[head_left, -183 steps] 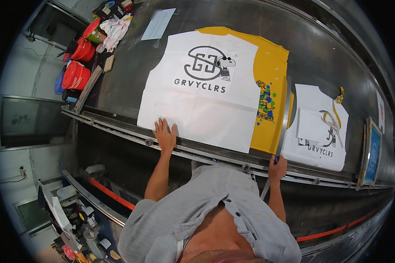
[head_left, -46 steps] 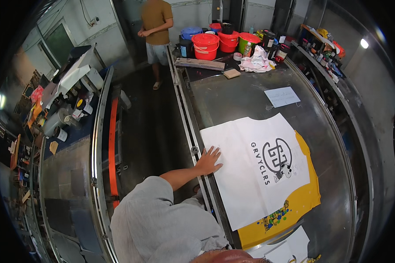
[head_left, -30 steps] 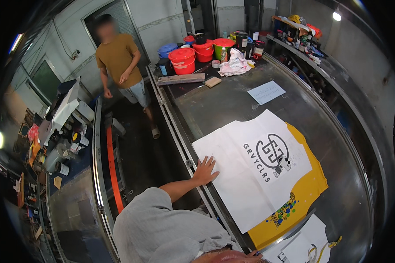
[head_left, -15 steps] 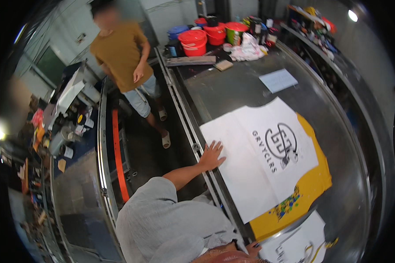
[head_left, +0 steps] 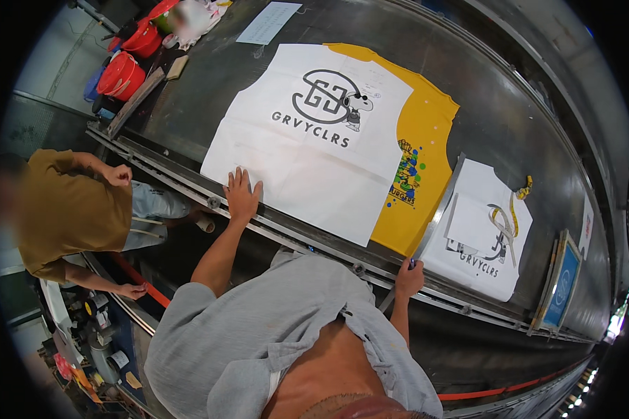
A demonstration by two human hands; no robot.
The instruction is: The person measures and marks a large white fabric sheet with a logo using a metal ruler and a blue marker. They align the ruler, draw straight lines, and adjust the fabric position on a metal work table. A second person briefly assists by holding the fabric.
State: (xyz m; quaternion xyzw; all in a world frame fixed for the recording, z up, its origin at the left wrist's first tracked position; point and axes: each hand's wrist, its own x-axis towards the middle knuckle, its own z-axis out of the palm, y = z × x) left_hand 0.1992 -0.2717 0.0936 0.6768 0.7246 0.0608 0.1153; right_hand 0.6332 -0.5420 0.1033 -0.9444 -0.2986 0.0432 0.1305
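My left hand [head_left: 242, 197] lies flat with its fingers spread on the near left edge of a white garment-shaped sheet [head_left: 293, 164], printed with a black emblem, lettering and a cartoon dog. A yellow shirt panel [head_left: 430, 133] with a colourful print shows from under its right side. By the table's near edge my right hand [head_left: 409, 278] is closed, a small dark bluish thing showing at its fingertips; its kind is unclear. Just beyond that hand, a metal strip [head_left: 442, 208] runs between the yellow panel and a smaller white printed piece [head_left: 482, 188]. A yellow-and-white measuring tape [head_left: 515, 216] lies on that piece.
A metal rail [head_left: 360, 269] borders the long dark table [head_left: 370, 28]. A blue framed screen [head_left: 560, 286] leans at the right end. Red buckets [head_left: 121, 75] and a pale paper [head_left: 269, 22] sit farther left. A person in a brown shirt [head_left: 84, 209] stands at left.
My view has swung to the right, bringing the smaller white piece and framed screen into sight. My left hand remains on the white sheet. My right hand now shows far more fully.
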